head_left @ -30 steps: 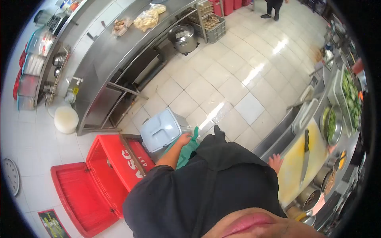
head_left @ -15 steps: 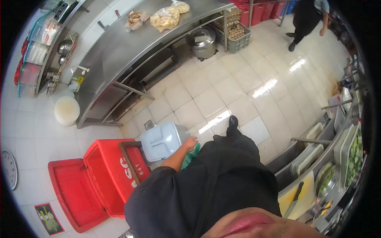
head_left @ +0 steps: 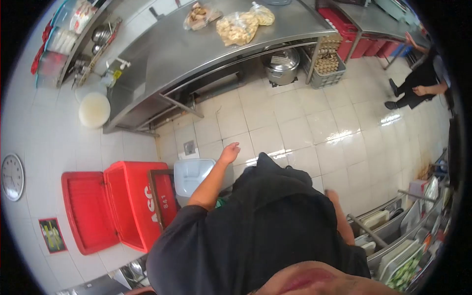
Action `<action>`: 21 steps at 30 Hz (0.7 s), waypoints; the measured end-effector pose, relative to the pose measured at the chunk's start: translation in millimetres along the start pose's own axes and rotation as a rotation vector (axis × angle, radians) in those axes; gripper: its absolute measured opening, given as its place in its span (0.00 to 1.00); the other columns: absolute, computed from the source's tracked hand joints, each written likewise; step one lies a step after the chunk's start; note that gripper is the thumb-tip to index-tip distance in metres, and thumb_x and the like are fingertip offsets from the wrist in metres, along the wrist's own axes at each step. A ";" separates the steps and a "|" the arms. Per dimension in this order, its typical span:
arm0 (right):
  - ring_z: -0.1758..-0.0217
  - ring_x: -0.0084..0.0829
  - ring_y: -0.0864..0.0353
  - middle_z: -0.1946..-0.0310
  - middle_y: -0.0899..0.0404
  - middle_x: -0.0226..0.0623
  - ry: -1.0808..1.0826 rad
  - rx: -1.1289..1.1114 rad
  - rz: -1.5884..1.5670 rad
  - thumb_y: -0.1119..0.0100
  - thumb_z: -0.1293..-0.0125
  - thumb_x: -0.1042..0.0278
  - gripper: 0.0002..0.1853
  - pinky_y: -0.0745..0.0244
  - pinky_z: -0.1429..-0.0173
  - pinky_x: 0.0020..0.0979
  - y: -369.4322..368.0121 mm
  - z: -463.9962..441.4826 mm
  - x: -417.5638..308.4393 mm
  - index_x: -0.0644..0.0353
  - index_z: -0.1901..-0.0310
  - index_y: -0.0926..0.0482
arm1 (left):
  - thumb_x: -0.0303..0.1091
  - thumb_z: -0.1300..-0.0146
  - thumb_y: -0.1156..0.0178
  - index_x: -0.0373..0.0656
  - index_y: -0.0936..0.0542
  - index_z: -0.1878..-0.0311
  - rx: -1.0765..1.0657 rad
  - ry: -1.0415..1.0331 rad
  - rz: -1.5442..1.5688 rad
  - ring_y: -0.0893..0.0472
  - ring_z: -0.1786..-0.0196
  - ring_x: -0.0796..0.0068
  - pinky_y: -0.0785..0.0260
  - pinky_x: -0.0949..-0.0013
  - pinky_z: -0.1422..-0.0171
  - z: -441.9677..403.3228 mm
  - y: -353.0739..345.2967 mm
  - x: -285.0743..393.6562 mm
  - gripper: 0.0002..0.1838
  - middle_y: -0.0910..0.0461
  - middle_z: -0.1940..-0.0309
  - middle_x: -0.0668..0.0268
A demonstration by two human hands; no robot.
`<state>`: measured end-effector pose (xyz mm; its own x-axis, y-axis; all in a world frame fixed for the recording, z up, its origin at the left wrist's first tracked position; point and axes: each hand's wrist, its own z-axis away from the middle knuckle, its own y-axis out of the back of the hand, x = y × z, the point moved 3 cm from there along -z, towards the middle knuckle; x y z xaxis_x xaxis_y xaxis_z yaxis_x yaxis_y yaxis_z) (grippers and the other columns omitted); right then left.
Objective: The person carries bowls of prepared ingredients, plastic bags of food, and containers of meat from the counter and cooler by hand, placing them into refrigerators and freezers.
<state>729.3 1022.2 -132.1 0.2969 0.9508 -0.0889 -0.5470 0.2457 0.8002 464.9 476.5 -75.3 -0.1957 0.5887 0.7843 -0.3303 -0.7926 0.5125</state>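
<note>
1) Cooler box (head_left: 137,204): bright red, lid likewise; white letters and numerals on side
2) Bin (head_left: 186,181), just right of cooler box: plain pale blue
3) Clothing (head_left: 241,221), right of cooler box: plain black
4) Wall clock (head_left: 12,178), left of cooler box: white face, grey rim, dark marks
5) Sign (head_left: 52,235), lower left of cooler box: dark ground, yellow-green print, red edging
6) Floor (head_left: 268,115), upper right of cooler box: cream tiles, thin dark grid
7) Table (head_left: 191,54), above cooler box: steel grey

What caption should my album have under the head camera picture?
Bare left hand near a rectangular pale-blue plastic bin, open red plastic box beside it, long grey metal counter beyond.
</note>
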 end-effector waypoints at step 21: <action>0.50 0.49 0.21 0.54 0.20 0.51 0.523 0.423 -0.379 0.38 0.43 0.68 0.16 0.26 0.45 0.39 374.8 -200.6 -372.0 0.65 0.53 0.20 | 0.43 0.41 0.43 0.41 0.23 0.45 0.077 0.288 0.047 0.23 0.44 0.52 0.32 0.59 0.39 -144.1 66.9 -160.1 0.23 0.22 0.48 0.49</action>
<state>256.8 798.5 82.0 -0.0617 0.8078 -0.5862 -0.1047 0.5789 0.8087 341.1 352.1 -217.0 -0.4670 0.5628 0.6820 -0.2456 -0.8235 0.5114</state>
